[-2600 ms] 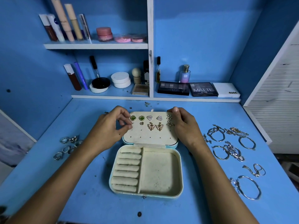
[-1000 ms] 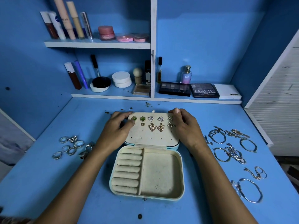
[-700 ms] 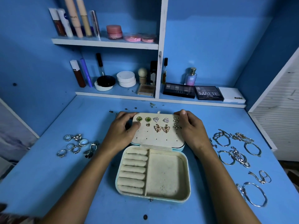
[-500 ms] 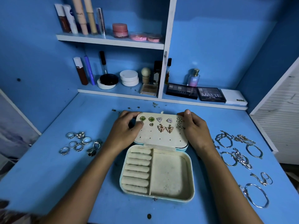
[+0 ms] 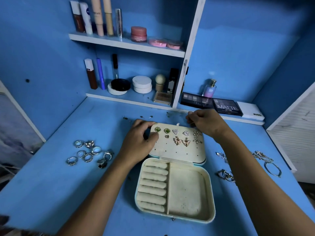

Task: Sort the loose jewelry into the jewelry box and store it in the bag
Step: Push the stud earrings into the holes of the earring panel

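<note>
Blue shelves of cosmetics backed the table (image 5: 51,193), where the jewelry box (image 5: 175,189) lay open, earrings (image 5: 177,135) pinned in its lid. The left hand (image 5: 138,142) curled its fingers round the lid's far corner. The right hand (image 5: 204,123) seemingly pinched something tiny behind it. Steadying the lid should ease pinning; rings (image 5: 88,153) and bracelets (image 5: 265,162) waited loose.

Blue walls (image 5: 238,48), blue desk (image 5: 68,193). Two white shelves (image 5: 126,44) with white divider (image 5: 187,53), loaded with cosmetics. White slatted panel (image 5: 298,133) at right. Dim light.
</note>
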`<action>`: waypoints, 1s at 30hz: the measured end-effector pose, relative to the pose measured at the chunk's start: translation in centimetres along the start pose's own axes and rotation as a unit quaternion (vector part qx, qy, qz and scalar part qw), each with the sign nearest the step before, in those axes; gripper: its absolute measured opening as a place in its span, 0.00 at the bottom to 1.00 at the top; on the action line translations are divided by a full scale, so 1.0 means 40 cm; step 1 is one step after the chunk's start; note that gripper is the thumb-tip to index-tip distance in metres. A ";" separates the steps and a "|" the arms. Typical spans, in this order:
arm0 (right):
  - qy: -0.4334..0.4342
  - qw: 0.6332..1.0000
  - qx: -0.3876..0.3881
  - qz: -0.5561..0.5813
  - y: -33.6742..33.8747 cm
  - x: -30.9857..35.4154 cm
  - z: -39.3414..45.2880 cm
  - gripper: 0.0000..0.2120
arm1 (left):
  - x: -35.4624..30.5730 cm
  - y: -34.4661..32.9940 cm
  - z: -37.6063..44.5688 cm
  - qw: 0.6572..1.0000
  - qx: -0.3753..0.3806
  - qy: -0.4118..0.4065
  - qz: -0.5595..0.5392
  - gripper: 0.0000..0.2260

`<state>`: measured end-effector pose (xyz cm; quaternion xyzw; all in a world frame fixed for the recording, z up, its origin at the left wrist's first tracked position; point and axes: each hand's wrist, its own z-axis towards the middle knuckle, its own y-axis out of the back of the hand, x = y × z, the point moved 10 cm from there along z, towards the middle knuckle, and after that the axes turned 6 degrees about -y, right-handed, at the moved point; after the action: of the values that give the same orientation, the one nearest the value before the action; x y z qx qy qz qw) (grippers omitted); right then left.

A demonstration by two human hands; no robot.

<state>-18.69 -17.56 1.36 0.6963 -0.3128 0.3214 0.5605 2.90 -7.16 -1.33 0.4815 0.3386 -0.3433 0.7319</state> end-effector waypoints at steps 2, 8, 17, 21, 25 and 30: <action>0.021 0.999 0.009 -0.047 -0.003 0.028 0.024 0.13 | 0.002 0.000 0.002 1.000 -0.004 0.000 -0.001 0.20; 0.099 0.971 0.033 -0.217 -0.058 0.102 0.062 0.10 | 0.001 0.001 0.002 1.000 -0.003 -0.004 0.002 0.21; 0.153 0.936 0.052 -0.312 -0.119 0.133 0.099 0.04 | -0.003 0.001 0.004 1.000 -0.005 -0.007 0.007 0.21; 0.159 0.929 0.046 -0.331 -0.127 0.137 0.106 0.04 | 0.000 0.001 0.003 1.000 -0.001 -0.002 0.007 0.22; 0.163 0.924 0.041 -0.342 -0.135 0.140 0.109 0.10 | -0.001 0.000 0.003 1.000 0.002 -0.004 0.013 0.22; 0.164 0.917 0.043 -0.360 -0.143 0.143 0.104 0.07 | 0.000 0.001 0.002 1.000 0.001 -0.002 0.010 0.22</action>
<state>-10.30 -21.08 1.91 0.7225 0.0695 0.2210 0.6514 2.95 -7.21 -1.28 0.4854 0.3322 -0.3372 0.7351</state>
